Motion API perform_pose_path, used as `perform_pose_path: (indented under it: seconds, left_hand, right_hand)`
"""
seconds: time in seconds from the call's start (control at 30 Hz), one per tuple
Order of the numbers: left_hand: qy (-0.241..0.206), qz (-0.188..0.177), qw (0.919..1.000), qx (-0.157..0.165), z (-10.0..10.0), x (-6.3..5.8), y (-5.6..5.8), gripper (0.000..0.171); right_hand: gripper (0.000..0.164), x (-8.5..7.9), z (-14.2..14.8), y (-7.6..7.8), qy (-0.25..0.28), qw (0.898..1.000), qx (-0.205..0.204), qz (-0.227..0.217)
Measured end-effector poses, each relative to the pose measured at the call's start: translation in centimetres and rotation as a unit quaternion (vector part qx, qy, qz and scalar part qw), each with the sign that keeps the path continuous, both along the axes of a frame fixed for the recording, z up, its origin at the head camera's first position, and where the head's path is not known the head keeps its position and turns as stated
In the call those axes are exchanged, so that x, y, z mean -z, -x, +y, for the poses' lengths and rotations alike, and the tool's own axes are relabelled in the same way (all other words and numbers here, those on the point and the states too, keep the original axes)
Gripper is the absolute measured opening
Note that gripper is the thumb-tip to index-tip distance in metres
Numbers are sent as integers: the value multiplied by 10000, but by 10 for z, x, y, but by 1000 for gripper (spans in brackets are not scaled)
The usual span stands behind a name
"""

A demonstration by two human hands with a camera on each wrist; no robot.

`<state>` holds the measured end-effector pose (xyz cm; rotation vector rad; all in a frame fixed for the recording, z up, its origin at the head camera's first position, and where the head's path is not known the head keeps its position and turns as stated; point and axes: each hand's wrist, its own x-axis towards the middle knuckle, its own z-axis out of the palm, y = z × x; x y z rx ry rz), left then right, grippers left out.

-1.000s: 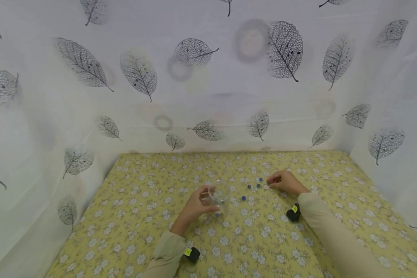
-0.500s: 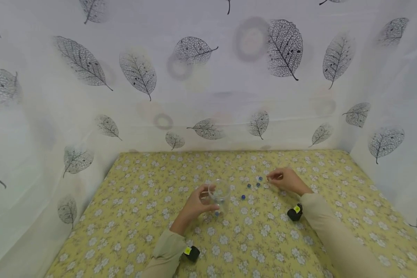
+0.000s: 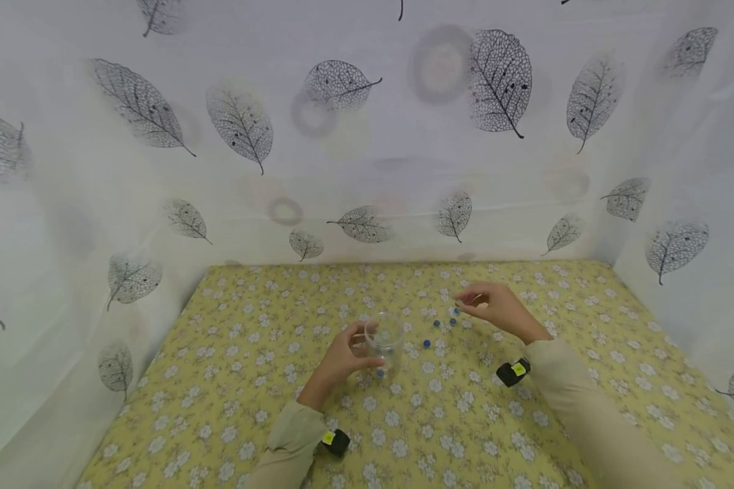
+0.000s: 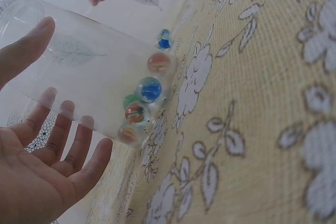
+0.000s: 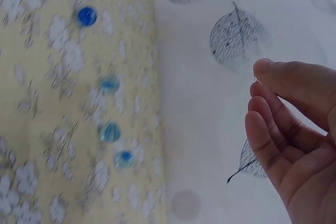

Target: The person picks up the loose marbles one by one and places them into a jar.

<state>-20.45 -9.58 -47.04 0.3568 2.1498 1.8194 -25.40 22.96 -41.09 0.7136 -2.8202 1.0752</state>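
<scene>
My left hand [image 3: 341,356] holds a clear cup [image 3: 394,353] that stands upright on the flowered cloth, thumb on one side and fingers on the other. Inside, at its bottom, the left wrist view shows several glass marbles, among them a blue marble [image 4: 149,89], an orange-red marble [image 4: 158,63] and a partly hidden green marble [image 4: 129,102]. My right hand [image 3: 498,309] is raised over the cloth, pinching a small marble mostly hidden between thumb and fingertips. Just below and left of it lie several loose blue marbles, including a dark blue marble [image 5: 86,16] and a paler marble [image 5: 110,131].
Yellow flowered cloth [image 3: 251,407] covers the table. Pale curtains [image 3: 391,136] printed with leaves stand at the back and both sides. Each wrist carries a black camera, such as the right wrist camera [image 3: 511,373].
My right hand has lifted from the cloth with the pinched marble and shifted left, over the loose blue marbles. My left hand keeps its hold on the cup; the view has tilted slightly.
</scene>
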Motion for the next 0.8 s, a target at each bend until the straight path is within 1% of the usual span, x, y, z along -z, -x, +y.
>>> perform_pose_path:
  seconds: [0.17, 0.33, 0.5, 0.63, 0.67, 0.77, 0.8]
  left_hand:
    - [16, 2, 10000, -12, 0, -1, 0, 64]
    - [2, 28, 10000, 13, 0, -3, -1, 63]
    - [-22, 31, 10000, 38, 0, -3, -1, 63]
    - [-15, 16, 10000, 19, 1, -4, -2, 63]
    - [-19, 18, 10000, 11, 1, -5, -3, 63]
    - [-38, -29, 10000, 53, 1, -15, -7, 63]
    - [-60, -42, 9999, 69, 1, -15, -7, 64]
  right_hand:
    - [22, -14, -18, -7, 67, 9995, -251, 182]
    - [21, -21, -35, -11, 191, 9978, -546, 314]
    - [19, -25, -52, -16, 265, 9965, -726, 319]
    - [20, -25, -64, -19, 328, 9948, -904, 324]
    - [20, -24, -67, -19, 344, 9942, -964, 343]
    - [20, -23, -75, -19, 319, 9928, -1088, 381]
    - [20, -22, -77, -19, 307, 9926, -1113, 384]
